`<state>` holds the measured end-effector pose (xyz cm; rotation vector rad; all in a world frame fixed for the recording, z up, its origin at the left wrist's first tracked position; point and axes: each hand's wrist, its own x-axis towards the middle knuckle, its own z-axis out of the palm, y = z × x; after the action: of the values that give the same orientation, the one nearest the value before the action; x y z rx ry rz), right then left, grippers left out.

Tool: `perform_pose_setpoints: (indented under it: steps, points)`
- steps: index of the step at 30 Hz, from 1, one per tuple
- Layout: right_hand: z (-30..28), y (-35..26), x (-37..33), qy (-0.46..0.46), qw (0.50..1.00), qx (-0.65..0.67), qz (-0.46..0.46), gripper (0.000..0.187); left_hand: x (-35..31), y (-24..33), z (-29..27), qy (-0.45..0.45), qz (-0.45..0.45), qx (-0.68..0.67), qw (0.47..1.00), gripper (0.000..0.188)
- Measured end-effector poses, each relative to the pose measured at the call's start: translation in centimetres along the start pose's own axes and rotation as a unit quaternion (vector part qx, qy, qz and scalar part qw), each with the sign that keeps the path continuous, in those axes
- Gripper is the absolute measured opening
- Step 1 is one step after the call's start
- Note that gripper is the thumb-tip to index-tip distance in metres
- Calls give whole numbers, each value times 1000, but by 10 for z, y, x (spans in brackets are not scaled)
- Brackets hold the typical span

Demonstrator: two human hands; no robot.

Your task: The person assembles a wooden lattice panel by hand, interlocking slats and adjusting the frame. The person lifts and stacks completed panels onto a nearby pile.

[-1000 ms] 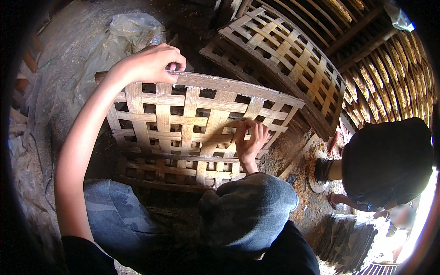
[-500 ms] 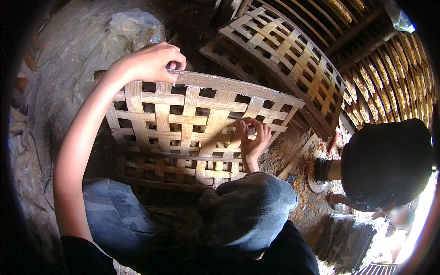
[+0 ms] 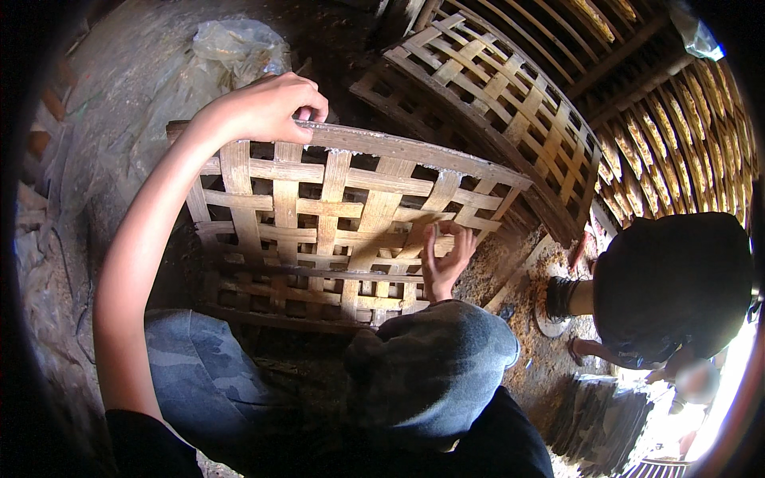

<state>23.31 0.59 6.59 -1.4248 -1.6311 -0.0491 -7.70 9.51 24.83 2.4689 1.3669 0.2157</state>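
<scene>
Second woven lattice panel point(image 3: 510, 103) leaning behind; crumpled plastic sheet point(image 3: 239, 48) upper left; another person (dark top) point(image 3: 673, 287) at right.

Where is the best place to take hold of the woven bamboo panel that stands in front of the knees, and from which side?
Probably the thick top rail of the woven bamboo panel, taken from above. The panel stands nearly upright on its lower edge, so that rail is the free, solid bar; the left hand already pinches it near the left corner. The right hand touches thin slats, which seem weaker.
</scene>
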Motion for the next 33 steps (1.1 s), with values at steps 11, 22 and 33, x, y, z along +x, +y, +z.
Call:
perform_pose_setpoints:
  steps: [11, 22, 33]
  points:
    - [-3, 14, 26, -6, 994, 48, 96, 21, 2, 7, -3, -27, -30, 6, 999, 21]
    - [-8, 9, 34, -45, 996, -47, 61, 18, 2, 0, 1, -12, 0, 3, 1000, 21]
    - [-4, 10, 24, -6, 997, -80, 24, 11, 0, -2, 5, 15, 31, -13, 999, 20]
